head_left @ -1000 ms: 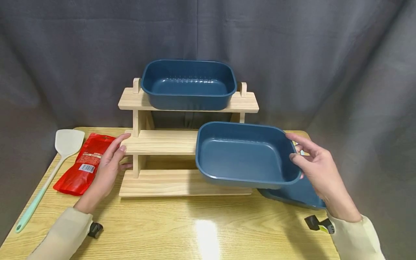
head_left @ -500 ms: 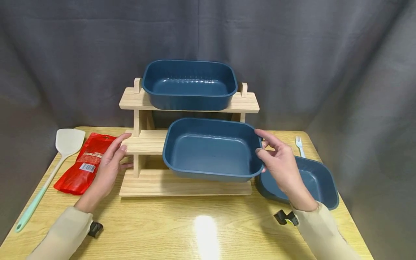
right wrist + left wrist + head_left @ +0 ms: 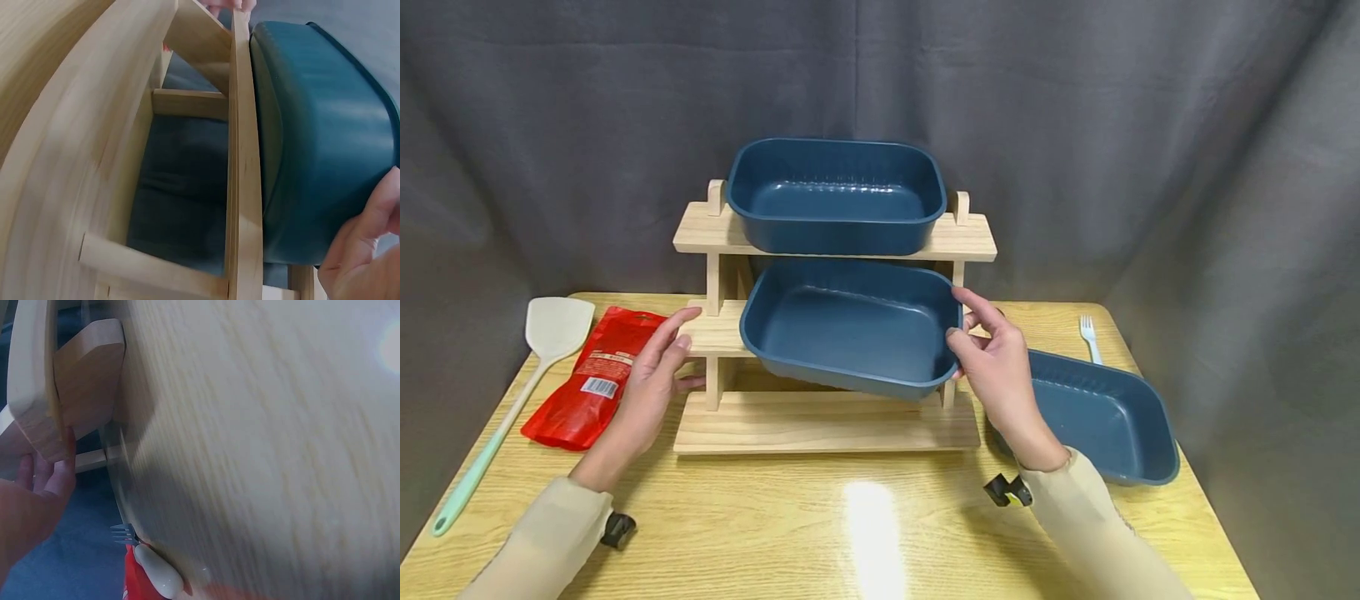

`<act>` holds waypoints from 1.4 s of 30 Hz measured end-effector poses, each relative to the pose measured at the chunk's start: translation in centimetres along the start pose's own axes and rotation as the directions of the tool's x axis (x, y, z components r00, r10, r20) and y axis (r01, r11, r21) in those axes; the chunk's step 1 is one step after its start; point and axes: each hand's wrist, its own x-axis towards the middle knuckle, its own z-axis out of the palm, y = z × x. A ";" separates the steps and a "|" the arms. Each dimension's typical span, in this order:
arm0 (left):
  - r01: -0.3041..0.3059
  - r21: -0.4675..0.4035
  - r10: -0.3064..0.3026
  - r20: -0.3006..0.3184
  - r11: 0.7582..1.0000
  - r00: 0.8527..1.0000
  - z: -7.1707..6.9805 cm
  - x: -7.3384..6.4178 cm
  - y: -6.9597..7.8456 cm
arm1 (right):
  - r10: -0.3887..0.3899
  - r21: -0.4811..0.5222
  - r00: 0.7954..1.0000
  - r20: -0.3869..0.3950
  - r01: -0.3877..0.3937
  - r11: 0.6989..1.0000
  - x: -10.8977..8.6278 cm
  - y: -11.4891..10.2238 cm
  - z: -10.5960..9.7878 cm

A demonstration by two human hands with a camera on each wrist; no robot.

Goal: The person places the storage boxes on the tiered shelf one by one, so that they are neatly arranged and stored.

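In the head view a three-tier wooden rack (image 3: 827,423) stands mid-table. My left hand (image 3: 651,379) grips the left end of its middle shelf; the left wrist view shows the fingers (image 3: 45,472) round the board's end. My right hand (image 3: 1000,362) pinches the right end of a blue plastic bin (image 3: 850,329), thumb inside the rim. That bin is over the middle shelf, slightly turned, its front right corner jutting past the shelf edge. From the right wrist, the bin (image 3: 325,144) lies close against the shelf board (image 3: 245,156); contact is unclear. A matching bin (image 3: 838,236) sits on the top shelf.
A third blue bin (image 3: 1093,417) rests on the table at right, partly behind my right forearm, with a pale fork (image 3: 1089,337) behind it. At left lie a red pouch (image 3: 595,379) and a white spatula (image 3: 559,327) with a green handle. Grey curtains (image 3: 1075,125) surround the table.
My right hand has carried the blue bin leftward and back from the rack's right side to over the middle shelf. The bin on the table at right is more exposed. My left hand stays put.
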 end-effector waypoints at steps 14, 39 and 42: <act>-0.004 -0.012 0.005 0.008 1.000 1.000 0.1 0.1 0.0 | -0.044 -0.033 0.999 0.023 0.045 0.998 1.6 0.0 2.1; 0.006 0.024 -0.006 0.008 1.000 1.000 0.1 0.0 -0.1 | -0.047 0.042 0.999 0.010 0.047 0.998 -1.5 -0.2 2.6; 0.005 0.016 -0.005 0.005 1.000 1.000 0.0 0.0 -0.1 | -0.033 0.083 0.999 0.026 0.031 0.996 -2.5 -0.5 3.0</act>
